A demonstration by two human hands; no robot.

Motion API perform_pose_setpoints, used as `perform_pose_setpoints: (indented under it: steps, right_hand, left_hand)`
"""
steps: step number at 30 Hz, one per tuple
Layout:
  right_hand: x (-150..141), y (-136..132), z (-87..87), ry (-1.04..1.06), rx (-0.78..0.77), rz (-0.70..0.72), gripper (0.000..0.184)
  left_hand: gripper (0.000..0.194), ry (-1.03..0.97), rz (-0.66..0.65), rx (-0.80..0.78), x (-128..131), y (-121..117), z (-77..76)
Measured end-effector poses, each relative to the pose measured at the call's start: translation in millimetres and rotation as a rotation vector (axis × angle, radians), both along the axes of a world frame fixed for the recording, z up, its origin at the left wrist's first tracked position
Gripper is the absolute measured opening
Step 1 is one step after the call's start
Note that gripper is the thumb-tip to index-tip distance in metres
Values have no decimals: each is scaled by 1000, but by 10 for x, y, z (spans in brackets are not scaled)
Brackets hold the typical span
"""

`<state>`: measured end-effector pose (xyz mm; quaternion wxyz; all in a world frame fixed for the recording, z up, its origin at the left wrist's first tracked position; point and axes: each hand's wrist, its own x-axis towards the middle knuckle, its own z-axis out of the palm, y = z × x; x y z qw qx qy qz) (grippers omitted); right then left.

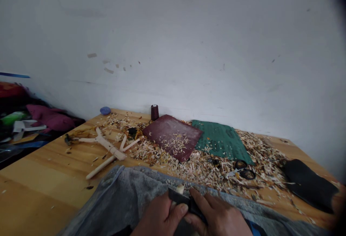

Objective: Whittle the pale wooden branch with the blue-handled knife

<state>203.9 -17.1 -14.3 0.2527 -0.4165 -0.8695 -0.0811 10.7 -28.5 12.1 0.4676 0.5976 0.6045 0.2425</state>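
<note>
1. The right hand (218,216) is closed round the handle of a knife (178,197), its dark blade pointing toward the left hand (159,212).
2. The left hand is curled, its thumb by the blade; I cannot tell what it grips.
3. A pale piece of wood (180,189) shows just behind the blade, above a grey cloth (135,183).
4. Beyond, shavings (159,159) cover much of the table (32,196), near scissors (246,174).
5. Forked sticks (108,147) lie to the left.

The person's left hand (161,214) and right hand (219,217) are showing bare, with dark clothing (123,231) peeking beside the left wrist and blue, dark-edged fabric (254,228) by the right.
</note>
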Motion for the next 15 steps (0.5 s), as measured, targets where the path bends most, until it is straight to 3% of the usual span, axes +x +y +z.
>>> perform_pose_setpoints:
  steps: [4, 9, 11, 15]
  right_hand:
    - [-1, -2, -13, -5, -13, 18, 56]
    - [58, 23, -38, 3, -36, 4, 52]
    - [102, 32, -23, 84, -53, -48, 49]
    - [152, -1, 48, 349, -113, -187, 42]
  left_hand:
    - [27, 106, 28, -21, 3, 2, -3]
    - [31, 112, -110, -7, -22, 39, 31]
    - [30, 89, -128, 12, -23, 43, 44]
    - [24, -55, -45, -9, 1, 32, 16]
